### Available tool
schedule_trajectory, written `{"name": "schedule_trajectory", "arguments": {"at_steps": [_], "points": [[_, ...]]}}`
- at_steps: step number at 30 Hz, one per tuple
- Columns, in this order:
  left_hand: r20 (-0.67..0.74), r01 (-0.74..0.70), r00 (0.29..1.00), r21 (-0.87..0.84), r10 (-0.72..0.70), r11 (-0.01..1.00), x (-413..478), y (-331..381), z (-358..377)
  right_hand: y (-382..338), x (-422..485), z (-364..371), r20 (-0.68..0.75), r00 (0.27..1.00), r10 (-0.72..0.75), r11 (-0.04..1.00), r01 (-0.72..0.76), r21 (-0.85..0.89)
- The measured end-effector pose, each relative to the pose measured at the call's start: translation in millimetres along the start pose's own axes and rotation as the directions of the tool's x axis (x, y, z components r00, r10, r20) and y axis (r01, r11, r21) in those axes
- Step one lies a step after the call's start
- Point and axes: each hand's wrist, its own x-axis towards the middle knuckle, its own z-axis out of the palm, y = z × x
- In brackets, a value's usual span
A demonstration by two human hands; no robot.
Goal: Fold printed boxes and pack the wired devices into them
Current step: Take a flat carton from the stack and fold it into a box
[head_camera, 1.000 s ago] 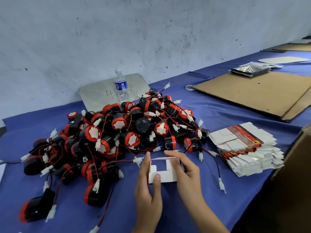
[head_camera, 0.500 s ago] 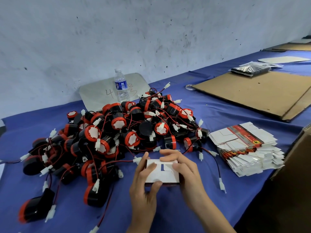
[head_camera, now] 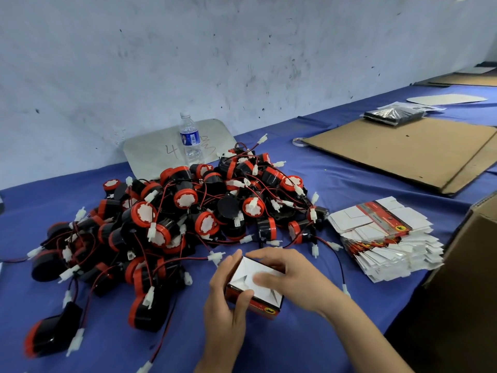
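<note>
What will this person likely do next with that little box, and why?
Probably push the white end flaps fully in: the left hand grips the box, the right hand presses on those flaps, and they look angled, not flat.

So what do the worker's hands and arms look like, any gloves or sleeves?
Both are bare. The left hand and right hand wear no gloves, and no ring shows. The right forearm is uncovered to the frame's edge: no sleeve, watch or band. Little of the left wrist shows, also bare.
</note>
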Motion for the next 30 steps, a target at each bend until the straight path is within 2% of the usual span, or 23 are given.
{"name": "schedule_trajectory", "arguments": {"at_steps": [4,8,12,17,21,24,26,28,30], "points": [[0.006,0.004,1.0,0.02,-0.004,1.0,0.1,1.6,1.1,0.9,-1.7,9.0,-0.093,0.994,-0.062,0.995,0.054,-0.085],[0.03,-0.019,0.999,0.013,0.019,1.0,1.0,2.6,1.0,2.8,-3.0,10.4,-0.108,0.991,-0.084,0.993,0.074,-0.096],[0.053,0.045,0.998,-0.004,-0.045,0.999,0.4,4.7,3.2,3.0,-1.6,12.4,-0.12,0.989,-0.083,0.988,0.066,-0.137],[0.031,0.03,0.999,-0.029,-0.03,0.999,0.0,0.9,4.2,4.8,0.0,-3.7,-0.019,0.998,0.062,0.994,-0.06,0.093],[0.06,0.073,0.996,-0.073,-0.069,0.995,-2.5,0.2,7.6,4.6,0.7,-15.8,0.122,0.98,0.156,0.909,-0.191,0.371],[0.048,0.234,0.972,-0.182,-0.229,0.955,-2.7,3.6,10.7,5.5,1.5,-16.0,0.052,0.991,0.12,0.785,-0.127,0.607],[0.06,0.377,0.925,-0.287,-0.376,0.881,0.1,5.9,12.3,8.5,-0.1,-11.1,-0.045,0.997,0.067,0.745,-0.02,0.667],[0.051,0.436,0.891,-0.369,-0.45,0.821,3.7,4.7,12.8,14.8,-0.7,-1.2,-0.119,0.993,0.006,0.716,0.079,0.694],[0.02,0.457,0.867,-0.434,-0.499,0.777,5.6,1.8,11.6,23.0,0.4,12.0,-0.152,0.988,0.014,0.627,0.11,0.771]]}}
